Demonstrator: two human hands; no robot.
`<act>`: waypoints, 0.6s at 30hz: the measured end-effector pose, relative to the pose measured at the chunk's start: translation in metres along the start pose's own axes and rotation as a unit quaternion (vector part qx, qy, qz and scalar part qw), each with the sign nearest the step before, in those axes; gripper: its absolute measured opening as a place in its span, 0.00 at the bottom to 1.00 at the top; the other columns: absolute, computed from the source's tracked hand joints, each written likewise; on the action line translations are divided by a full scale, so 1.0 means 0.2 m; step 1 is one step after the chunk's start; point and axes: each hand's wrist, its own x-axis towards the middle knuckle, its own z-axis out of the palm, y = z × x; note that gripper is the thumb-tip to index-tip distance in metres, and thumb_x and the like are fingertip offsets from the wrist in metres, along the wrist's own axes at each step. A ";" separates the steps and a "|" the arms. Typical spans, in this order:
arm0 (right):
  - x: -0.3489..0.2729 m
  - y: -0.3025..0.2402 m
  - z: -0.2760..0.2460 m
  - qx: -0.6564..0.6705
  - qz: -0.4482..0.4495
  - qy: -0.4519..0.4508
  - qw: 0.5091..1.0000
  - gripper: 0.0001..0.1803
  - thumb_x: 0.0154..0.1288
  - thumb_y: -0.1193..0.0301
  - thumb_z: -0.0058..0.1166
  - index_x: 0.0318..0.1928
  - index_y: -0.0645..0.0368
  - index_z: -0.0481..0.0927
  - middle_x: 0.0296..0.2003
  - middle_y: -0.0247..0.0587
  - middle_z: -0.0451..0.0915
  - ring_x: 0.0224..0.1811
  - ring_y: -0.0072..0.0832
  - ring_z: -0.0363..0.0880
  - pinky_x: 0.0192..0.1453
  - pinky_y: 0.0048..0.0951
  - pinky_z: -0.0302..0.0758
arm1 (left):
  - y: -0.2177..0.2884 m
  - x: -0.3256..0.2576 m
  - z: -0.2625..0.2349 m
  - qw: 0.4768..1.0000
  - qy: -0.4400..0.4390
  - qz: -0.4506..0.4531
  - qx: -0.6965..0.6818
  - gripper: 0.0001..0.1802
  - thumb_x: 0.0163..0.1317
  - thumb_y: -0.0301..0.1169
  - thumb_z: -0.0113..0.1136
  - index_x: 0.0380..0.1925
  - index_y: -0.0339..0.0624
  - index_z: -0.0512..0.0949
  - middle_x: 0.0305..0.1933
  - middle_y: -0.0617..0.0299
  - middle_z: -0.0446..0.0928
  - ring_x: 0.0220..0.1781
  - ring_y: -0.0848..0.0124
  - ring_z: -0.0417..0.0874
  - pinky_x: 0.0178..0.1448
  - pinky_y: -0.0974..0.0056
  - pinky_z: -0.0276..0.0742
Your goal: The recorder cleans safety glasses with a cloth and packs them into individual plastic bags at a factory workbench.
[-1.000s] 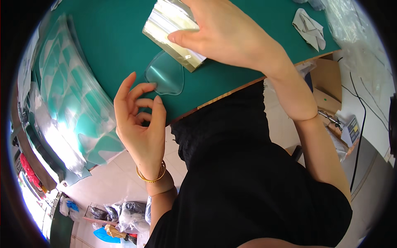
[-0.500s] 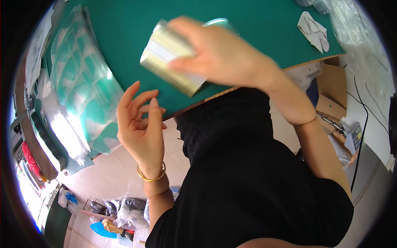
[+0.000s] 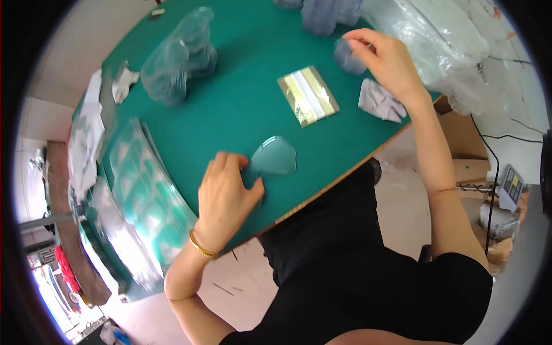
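On the green tabletop (image 3: 241, 98), my left hand (image 3: 223, 188) is open, thumb and fingers apart, beside a clear, curved-edged flat plastic piece (image 3: 277, 156). Its fingertips are close to the piece's left edge; whether they touch it, I cannot tell. Over at the right, my right hand (image 3: 392, 64) pinches a bluish translucent rounded plastic piece (image 3: 347, 58), blurred by motion. Between the hands lies a yellow-and-white rectangular pad (image 3: 309, 95) in a clear wrapper. A crumpled grey cloth (image 3: 380, 102) rests just below my right hand.
Several clear plastic sheets (image 3: 150, 198) overlap along the left edge. Stacked translucent plastic pieces (image 3: 183, 60) stand at the far left, with another bluish stack (image 3: 323, 16) at the back. Clear plastic bags (image 3: 431, 46) cover the right corner. A cardboard box (image 3: 463, 138) is below the right side.
My right hand has put the wrapped pad down and moved right to the bluish piece. My left hand has turned palm down onto the table near the clear piece. The view has shifted.
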 end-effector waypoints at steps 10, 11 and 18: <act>0.26 0.38 -0.15 -0.207 -0.053 -0.144 0.966 0.20 0.54 0.81 0.60 0.49 0.59 0.84 0.45 0.44 0.76 0.51 0.43 0.77 0.55 0.39 0.75 | -0.02 0.39 -0.32 0.986 0.145 0.047 0.064 0.15 0.48 0.29 0.67 0.36 0.35 0.77 0.38 0.50 0.79 0.42 0.54 0.81 0.46 0.55 0.77; 0.26 0.35 -0.15 -0.204 -0.040 -0.146 0.967 0.18 0.53 0.80 0.61 0.48 0.59 0.84 0.46 0.43 0.77 0.51 0.43 0.77 0.55 0.39 0.75 | -0.03 0.47 -0.43 0.985 0.159 0.023 0.066 0.16 0.49 0.32 0.66 0.37 0.34 0.79 0.39 0.50 0.80 0.41 0.56 0.82 0.47 0.56 0.78; 0.21 0.21 -0.22 -0.189 -0.078 -0.093 0.975 0.16 0.54 0.75 0.60 0.45 0.60 0.84 0.49 0.41 0.78 0.52 0.42 0.77 0.54 0.38 0.75 | -0.31 1.08 -0.75 0.985 0.087 -0.026 0.147 0.24 0.45 0.43 0.66 0.35 0.31 0.82 0.29 0.50 0.82 0.32 0.62 0.84 0.40 0.63 0.78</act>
